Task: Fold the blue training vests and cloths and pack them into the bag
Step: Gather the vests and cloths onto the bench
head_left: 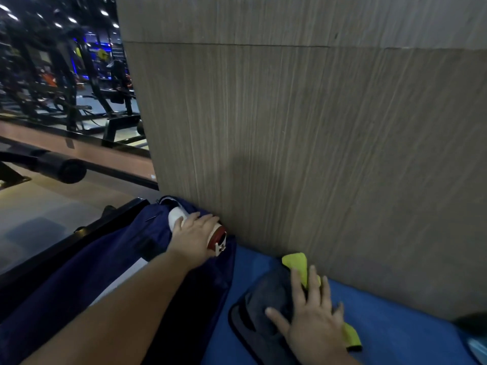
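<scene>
Under the flat, spread fingers [313, 280] of the right hand [313, 320] lies a folded dark grey cloth [266, 296], black-edged, over a yellow-green cloth [296, 262] — both on the blue worktop [382, 325]. Left of them, the left hand [195, 235] curls its fingers round a white bottle [176, 216] atop the navy bag [118, 259].

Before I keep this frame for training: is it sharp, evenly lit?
Head view: wide-angle bows the grey striped wall panel; soft shadow on it; black gym machines dim, blurred; left hand gripping the white cylindrical bottle and right hand fairly sharp.
</scene>
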A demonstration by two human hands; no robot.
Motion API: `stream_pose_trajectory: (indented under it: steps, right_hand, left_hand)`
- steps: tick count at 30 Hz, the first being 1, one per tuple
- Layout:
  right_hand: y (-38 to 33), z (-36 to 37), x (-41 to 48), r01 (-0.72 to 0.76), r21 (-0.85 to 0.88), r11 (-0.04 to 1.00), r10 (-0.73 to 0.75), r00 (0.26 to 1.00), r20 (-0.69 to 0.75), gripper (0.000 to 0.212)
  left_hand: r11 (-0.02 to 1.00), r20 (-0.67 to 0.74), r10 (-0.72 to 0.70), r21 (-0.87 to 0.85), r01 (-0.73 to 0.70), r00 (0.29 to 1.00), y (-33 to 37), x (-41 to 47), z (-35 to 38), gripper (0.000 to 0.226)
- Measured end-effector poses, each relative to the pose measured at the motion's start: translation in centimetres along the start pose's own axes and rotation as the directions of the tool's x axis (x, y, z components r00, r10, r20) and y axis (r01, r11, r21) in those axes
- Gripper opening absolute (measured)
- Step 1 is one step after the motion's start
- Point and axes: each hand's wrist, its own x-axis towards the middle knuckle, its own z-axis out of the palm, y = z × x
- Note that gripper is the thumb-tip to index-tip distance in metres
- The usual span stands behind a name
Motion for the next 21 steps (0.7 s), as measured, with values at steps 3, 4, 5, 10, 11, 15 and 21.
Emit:
stream_pose_trajectory:
  steps: [3, 4, 5, 10, 11, 15, 21]
  right_hand:
    - [0.3, 1.8, 0.3, 0.072, -0.080, 0.994, -0.069, 0.997, 0.033, 0.093]
    - [0.4, 1.6, 0.4, 0.088, -0.103, 0.991, -0.084, 0.996, 0.044, 0.091]
    - [0.4, 1.6, 0.6, 0.098, -0.114, 0.989, -0.092, 0.994, 0.064, 0.091]
    - [1.2, 1.8, 0.7, 0.107, -0.033, 0.994, -0.106, 0.993, 0.052, 0.094]
    - [1.3, 1.9, 0.7, 0.116, -0.017, 0.993, -0.115, 0.993, 0.038, 0.094]
    - [1.5, 1.7, 0.8, 0.093, 0.019, 0.995, -0.095, 0.991, 0.097, 0.098]
    - [2.2, 0.6, 0.3, 0.176, 0.016, 0.984, -0.177, 0.978, 0.107, 0.115]
  left_hand:
    - [0.964, 0.148, 0.056, 0.248, -0.092, 0.987, -0.9, 1.9, -0.7, 0.108]
    - [0.940, 0.179, 0.066, 0.318, -0.122, 0.982, -0.9, 2.3, -0.8, 0.112]
    - [0.917, 0.207, 0.072, 0.372, -0.146, 0.976, -0.9, 2.8, -0.8, 0.114]
    - [0.865, 0.188, 0.128, 0.459, -0.203, 0.974, 0.0, 4.2, -0.3, 0.107]
    - [0.861, 0.163, 0.164, 0.458, -0.222, 0.973, -0.1, 4.2, -0.2, 0.101]
    - [0.925, -0.022, 0.270, 0.284, -0.253, 0.963, 0.3, 3.0, -0.1, 0.085]
    - [0.676, -0.178, 0.028, -0.721, -0.150, 0.984, 6.1, -1.2, -2.8, 0.076]
